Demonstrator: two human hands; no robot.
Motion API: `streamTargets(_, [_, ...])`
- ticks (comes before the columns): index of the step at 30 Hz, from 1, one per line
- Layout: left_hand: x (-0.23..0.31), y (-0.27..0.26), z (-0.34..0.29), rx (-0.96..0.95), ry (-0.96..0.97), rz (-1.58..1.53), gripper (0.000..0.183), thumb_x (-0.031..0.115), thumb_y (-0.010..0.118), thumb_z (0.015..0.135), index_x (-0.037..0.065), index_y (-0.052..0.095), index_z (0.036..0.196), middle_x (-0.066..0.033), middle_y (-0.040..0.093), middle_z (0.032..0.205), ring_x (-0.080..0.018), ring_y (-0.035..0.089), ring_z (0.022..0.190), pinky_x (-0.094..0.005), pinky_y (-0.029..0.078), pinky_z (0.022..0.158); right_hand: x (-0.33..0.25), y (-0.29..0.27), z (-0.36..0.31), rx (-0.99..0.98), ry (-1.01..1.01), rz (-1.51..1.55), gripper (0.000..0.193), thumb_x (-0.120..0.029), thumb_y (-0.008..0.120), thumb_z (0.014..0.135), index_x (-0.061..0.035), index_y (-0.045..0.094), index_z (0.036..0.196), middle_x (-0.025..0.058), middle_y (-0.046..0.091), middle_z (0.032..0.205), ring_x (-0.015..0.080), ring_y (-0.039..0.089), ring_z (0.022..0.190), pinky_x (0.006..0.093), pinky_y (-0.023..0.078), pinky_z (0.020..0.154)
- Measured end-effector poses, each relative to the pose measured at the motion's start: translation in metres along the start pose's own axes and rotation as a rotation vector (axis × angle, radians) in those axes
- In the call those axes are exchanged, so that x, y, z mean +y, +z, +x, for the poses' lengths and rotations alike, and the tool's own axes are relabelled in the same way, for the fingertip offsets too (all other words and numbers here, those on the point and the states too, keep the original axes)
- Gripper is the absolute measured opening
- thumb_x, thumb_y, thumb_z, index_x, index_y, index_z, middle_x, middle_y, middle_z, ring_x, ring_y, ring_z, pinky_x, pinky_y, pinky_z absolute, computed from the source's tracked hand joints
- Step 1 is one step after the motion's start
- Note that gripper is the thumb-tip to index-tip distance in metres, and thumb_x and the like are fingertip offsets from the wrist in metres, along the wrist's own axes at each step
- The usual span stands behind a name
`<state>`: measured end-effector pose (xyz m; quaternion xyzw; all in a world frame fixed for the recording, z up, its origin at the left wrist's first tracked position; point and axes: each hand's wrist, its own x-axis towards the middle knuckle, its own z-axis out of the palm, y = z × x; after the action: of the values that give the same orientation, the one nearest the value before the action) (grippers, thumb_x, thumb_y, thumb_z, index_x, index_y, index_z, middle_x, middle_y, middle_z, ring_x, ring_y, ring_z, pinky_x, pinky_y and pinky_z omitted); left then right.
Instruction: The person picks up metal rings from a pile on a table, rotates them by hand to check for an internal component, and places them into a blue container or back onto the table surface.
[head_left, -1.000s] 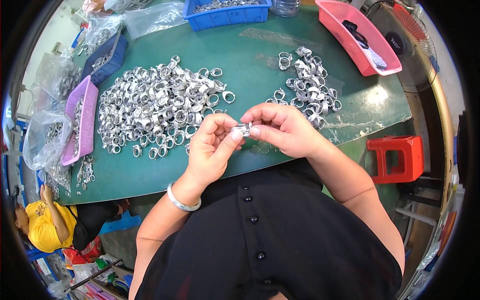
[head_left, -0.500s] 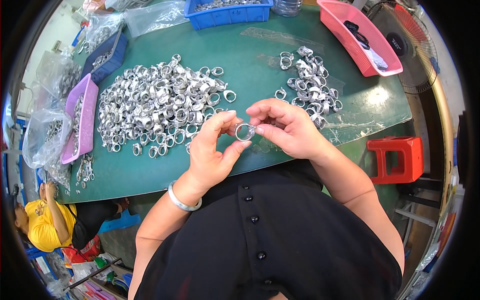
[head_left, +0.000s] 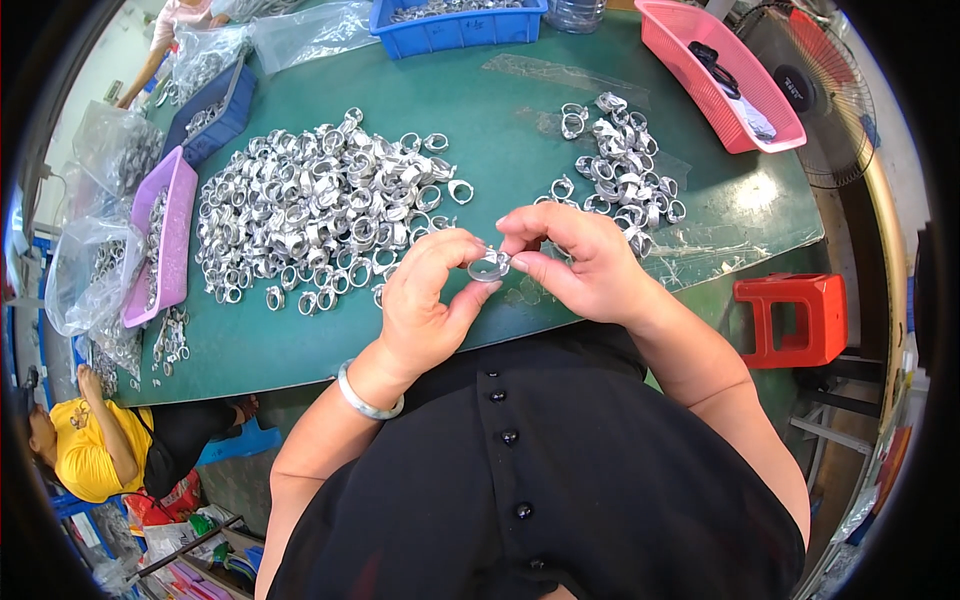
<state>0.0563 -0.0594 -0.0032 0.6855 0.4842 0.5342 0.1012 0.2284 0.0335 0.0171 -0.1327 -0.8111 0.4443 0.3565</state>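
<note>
Close to the table's near edge, both my hands hold one silvery metal hose clamp [head_left: 484, 270]. My left hand [head_left: 420, 295] pinches the band between thumb and fingers. The thumb and forefinger of my right hand [head_left: 575, 258] close on the clamp's right side, at the thicker part of the ring. A large heap of similar clamps [head_left: 310, 200] lies left of centre on the green table [head_left: 500, 120]. A smaller pile of clamps [head_left: 625, 165] lies beyond my right hand.
Blue bins [head_left: 460, 35] and a purple tray [head_left: 165, 240] hold more metal parts, beside plastic bags [head_left: 95, 270]. A pink basket [head_left: 720, 75] with black scissors stands far right, near a fan [head_left: 800, 90]. A red stool [head_left: 792, 320] is at right; a person in yellow [head_left: 95, 455] sits lower left.
The clamp has tilted between my fingers, so its ring looks flatter and its thicker part shows. Another person's arm has come into view at the far upper left.
</note>
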Motion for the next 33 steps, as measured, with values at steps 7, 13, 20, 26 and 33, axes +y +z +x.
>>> streamTargets(7, [-0.006, -0.003, -0.002, -0.028, 0.008, 0.08, 0.036, -0.003, 0.073, 0.065, 0.003, 0.056, 0.096, -0.0134, 0.059, 0.098, -0.025, 0.058, 0.09, -0.0324, 0.047, 0.077, 0.004, -0.017, 0.008, 0.128, -0.051, -0.213, 0.023, 0.007, 0.057, 0.079, 0.0, 0.059, 0.101, 0.009, 0.062, 0.087, 0.0182, 0.062, 0.081, 0.0275, 0.049, 0.073])
streamTargets(13, [-0.02, -0.018, 0.003, -0.015, -0.167, 0.675, 0.034, 0.009, 0.075, 0.063, 0.007, 0.059, 0.094, -0.0107, 0.054, 0.105, -0.0288, 0.051, 0.098, -0.0391, 0.037, 0.087, 0.03, -0.04, 0.007, 0.027, 0.013, -0.651, 0.025, -0.009, 0.064, 0.075, -0.0014, 0.06, 0.099, 0.0123, 0.057, 0.098, 0.0296, 0.051, 0.098, 0.0399, 0.041, 0.085])
streamTargets(20, [-0.02, -0.023, 0.005, -0.07, -0.264, 0.78, 0.039, 0.013, 0.074, 0.065, 0.008, 0.059, 0.101, -0.0097, 0.052, 0.111, -0.0277, 0.047, 0.105, -0.0413, 0.03, 0.093, 0.031, -0.032, 0.01, -0.164, 0.118, -0.914, 0.031, -0.014, 0.068, 0.071, -0.0031, 0.062, 0.099, 0.0107, 0.053, 0.108, 0.0294, 0.046, 0.108, 0.0412, 0.037, 0.089])
streamTargets(26, [-0.016, -0.021, 0.004, -0.072, -0.217, 0.745, 0.041, 0.013, 0.073, 0.064, 0.008, 0.059, 0.102, -0.0095, 0.05, 0.109, -0.028, 0.046, 0.107, -0.0436, 0.028, 0.092, 0.036, -0.033, 0.012, -0.18, 0.077, -0.843, 0.028, -0.008, 0.066, 0.071, -0.0035, 0.062, 0.099, 0.0105, 0.054, 0.107, 0.0293, 0.046, 0.108, 0.0406, 0.036, 0.091])
streamTargets(33, [-0.003, -0.015, 0.007, -0.054, -0.122, 0.494, 0.04, 0.007, 0.072, 0.066, 0.004, 0.058, 0.104, -0.0122, 0.054, 0.109, -0.0295, 0.05, 0.103, -0.0387, 0.038, 0.09, 0.016, -0.03, 0.017, -0.115, 0.547, 0.583, 0.022, -0.018, 0.057, 0.089, -0.0009, 0.06, 0.103, 0.0072, 0.061, 0.086, 0.0148, 0.058, 0.078, 0.0265, 0.047, 0.073])
